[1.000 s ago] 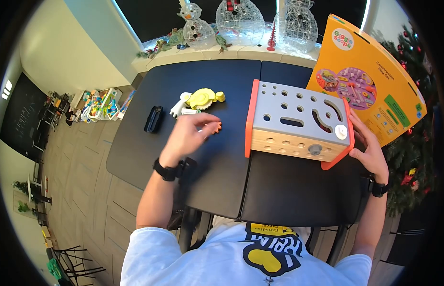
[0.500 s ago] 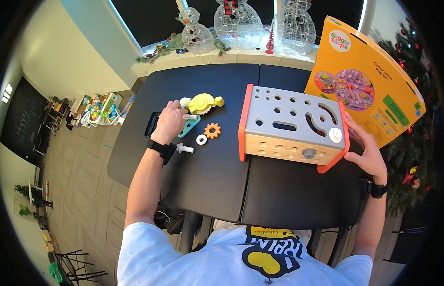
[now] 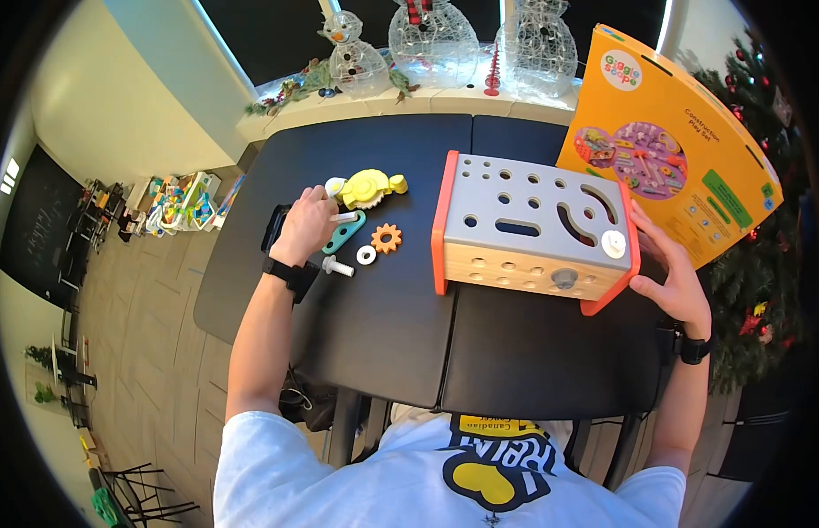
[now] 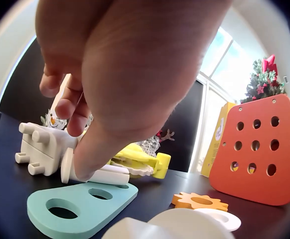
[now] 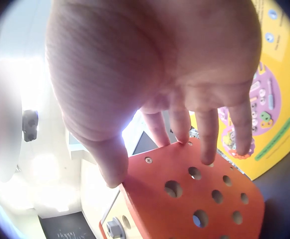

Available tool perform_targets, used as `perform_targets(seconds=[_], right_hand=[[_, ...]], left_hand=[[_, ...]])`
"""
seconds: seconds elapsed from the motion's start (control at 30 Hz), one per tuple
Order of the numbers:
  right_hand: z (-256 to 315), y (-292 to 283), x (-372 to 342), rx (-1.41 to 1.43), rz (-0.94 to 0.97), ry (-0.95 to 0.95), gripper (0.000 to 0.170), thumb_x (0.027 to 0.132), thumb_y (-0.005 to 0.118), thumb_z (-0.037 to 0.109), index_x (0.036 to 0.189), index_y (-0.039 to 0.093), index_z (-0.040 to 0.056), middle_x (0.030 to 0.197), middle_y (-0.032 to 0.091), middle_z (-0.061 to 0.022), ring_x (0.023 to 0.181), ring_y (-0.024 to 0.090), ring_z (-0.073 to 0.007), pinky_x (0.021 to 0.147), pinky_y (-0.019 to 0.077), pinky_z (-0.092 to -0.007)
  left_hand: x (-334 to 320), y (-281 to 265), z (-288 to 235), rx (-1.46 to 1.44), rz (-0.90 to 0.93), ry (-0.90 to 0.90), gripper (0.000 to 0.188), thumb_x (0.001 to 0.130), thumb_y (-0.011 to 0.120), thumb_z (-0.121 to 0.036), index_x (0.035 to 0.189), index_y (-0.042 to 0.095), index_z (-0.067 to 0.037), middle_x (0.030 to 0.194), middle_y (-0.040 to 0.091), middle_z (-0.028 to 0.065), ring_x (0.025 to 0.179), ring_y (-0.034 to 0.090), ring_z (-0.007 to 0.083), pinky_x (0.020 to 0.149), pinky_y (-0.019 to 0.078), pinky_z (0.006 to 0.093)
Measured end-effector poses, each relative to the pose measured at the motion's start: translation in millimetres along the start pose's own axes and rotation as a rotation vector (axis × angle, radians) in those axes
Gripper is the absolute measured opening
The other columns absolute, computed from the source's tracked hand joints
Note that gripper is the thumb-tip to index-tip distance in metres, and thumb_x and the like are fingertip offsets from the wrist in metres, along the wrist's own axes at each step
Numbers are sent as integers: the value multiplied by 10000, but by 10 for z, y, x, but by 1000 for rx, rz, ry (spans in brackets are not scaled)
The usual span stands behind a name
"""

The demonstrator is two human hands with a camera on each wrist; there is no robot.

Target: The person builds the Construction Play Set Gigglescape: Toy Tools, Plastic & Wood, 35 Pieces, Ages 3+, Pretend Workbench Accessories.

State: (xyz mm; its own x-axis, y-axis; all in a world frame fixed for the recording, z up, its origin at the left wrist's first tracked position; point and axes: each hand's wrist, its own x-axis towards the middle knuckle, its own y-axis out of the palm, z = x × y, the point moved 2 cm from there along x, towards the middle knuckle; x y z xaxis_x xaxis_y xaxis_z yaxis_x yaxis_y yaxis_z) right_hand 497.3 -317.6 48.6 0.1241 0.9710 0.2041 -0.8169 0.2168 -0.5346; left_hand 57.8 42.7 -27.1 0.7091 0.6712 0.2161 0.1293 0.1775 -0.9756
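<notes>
A white peg (image 4: 107, 175) lies at the left hand (image 3: 306, 227), the work being judged barely begun

The peg is touched by the left thumb, the fingers loosely bent; whether it is pinched cannot be told. Close by that hand, a teal plate (image 4: 83, 200), a white ring (image 3: 360, 256), a pale screw (image 3: 339, 267), an orange gear (image 3: 378, 239) and a yellow piece (image 3: 368, 187) are left loose. The toy box (image 3: 550, 238), farther right, is touched by the spread right hand (image 3: 678, 286), nothing being grasped. To that hand's left, a white knob (image 3: 613, 244) and a grey nut (image 3: 563, 279) are already seated, while most holes are left unfilled
</notes>
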Motion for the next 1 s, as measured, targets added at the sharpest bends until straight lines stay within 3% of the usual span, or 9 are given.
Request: perform_targets(seconds=[0.23, 0.33, 0.43, 0.47, 0.63, 0.7, 0.73, 0.87, 1.0], right_hand=[[38, 4, -15, -80, -19, -11, 881, 827, 840, 443, 1530, 486, 47, 1641, 402, -197, 1468, 467, -355, 1179, 394, -477], [183, 11, -15, -316, -40, -76, 777, 836, 830, 344, 1489, 530, 49, 1601, 460, -204, 1453, 482, -371, 1157, 416, -454], [374, 137, -7, -528, -254, -162, 606, 837, 802, 190, 1387, 601, 32, 1507, 562, -204, 1392, 539, -384, 1130, 440, -432], [454, 189, 8, -516, -271, -206, 556, 829, 793, 148, 1344, 621, 26, 1468, 590, -197, 1370, 556, -383, 1121, 448, -433], [798, 456, 91, -506, -245, -390, 400, 786, 774, 24, 1176, 691, 9, 1314, 680, -163, 1278, 622, -370, 1085, 482, -443], [834, 532, 137, -520, -207, -430, 384, 781, 786, 39, 1154, 700, 8, 1299, 684, -152, 1255, 629, -370, 1079, 483, -461], [844, 564, 151, -531, -189, -443, 380, 782, 788, 45, 1150, 701, 7, 1298, 685, -150, 1250, 630, -369, 1080, 482, -464], [795, 651, 176, -534, -143, -468, 370, 785, 796, 64, 1141, 708, 13, 1279, 692, -141, 1249, 628, -358, 1074, 479, -474], [788, 717, 168, -538, -126, -473, 340, 792, 793, 69, 1118, 714, 17, 1255, 701, -135, 1237, 637, -346, 1075, 480, -493]], left_hand=[[-31, -59, -64, -80, -37, 64, 142, 815, 745, -97, 919, 690, -17, 972, 660, 167, 1001, 646, 355, 882, 549, 442], [13, -169, -199, -262, 141, -54, 187, 813, 744, -116, 936, 674, 7, 925, 702, 201, 923, 684, 354, 836, 557, 433], [-29, -279, -385, -429, 91, -64, 240, 815, 746, -139, 958, 657, 33, 891, 718, 216, 855, 703, 343, 790, 560, 413], [-30, -332, -469, -446, 147, -93, 273, 836, 755, -146, 1002, 662, 49, 955, 727, 211, 884, 706, 325, 799, 561, 386], [-45, -180, -705, -509, 31, 86, 267, 889, 773, -183, 1054, 708, 18, 957, 691, 175, 901, 703, 335, 816, 559, 407], [-73, -59, -746, -423, -56, 178, 258, 900, 773, -199, 1034, 714, 12, 972, 685, 166, 924, 700, 338, 819, 561, 414], [-81, -25, -760, -449, -15, 162, 234, 892, 775, -139, 1040, 708, 29, 999, 695, 166, 895, 689, 333, 823, 556, 415], [-32, 55, -763, -516, 66, 112, 225, 876, 783, -128, 1036, 721, 17, 856, 749, 156, 801, 722, 328, 775, 569, 403], [-45, 67, -791, -475, 89, 120, 266, 841, 811, -123, 1054, 740, 21, 882, 765, 165, 795, 734, 318, 768, 576, 398]])
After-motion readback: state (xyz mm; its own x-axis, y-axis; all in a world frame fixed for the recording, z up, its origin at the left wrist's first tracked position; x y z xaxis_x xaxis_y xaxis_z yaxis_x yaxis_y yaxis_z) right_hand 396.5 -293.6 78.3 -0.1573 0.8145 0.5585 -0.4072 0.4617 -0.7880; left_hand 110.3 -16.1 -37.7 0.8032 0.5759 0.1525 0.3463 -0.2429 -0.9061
